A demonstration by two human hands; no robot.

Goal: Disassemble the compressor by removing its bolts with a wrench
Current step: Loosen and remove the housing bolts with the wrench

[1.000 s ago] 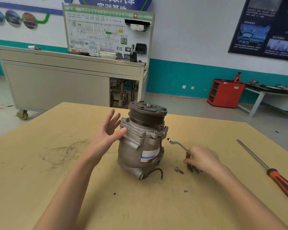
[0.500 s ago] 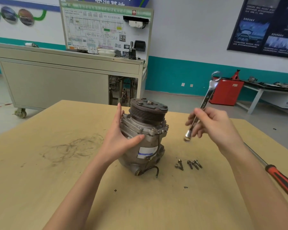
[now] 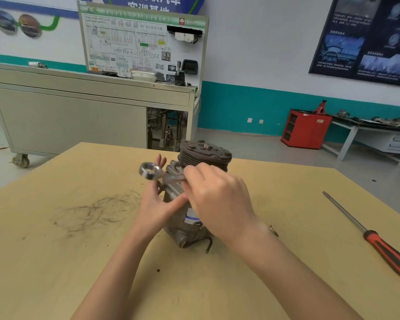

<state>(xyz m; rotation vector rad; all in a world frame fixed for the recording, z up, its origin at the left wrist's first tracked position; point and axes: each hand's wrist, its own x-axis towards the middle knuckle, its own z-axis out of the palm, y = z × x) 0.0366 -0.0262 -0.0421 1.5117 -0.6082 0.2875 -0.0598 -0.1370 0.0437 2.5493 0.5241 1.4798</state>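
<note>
Grey metal compressor (image 3: 206, 155) upright on tan bench (image 3: 79, 250).
Right hand (image 3: 217, 197) grips silver ring wrench (image 3: 151, 170); left hand (image 3: 154, 206), fingers straight, touches compressor.

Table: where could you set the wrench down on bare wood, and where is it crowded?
Free: the table from the bolt across to the screwdriver; also the near left, below the scuff marks. Crowded: round the compressor, with left hand, right hand and wrench.
</note>
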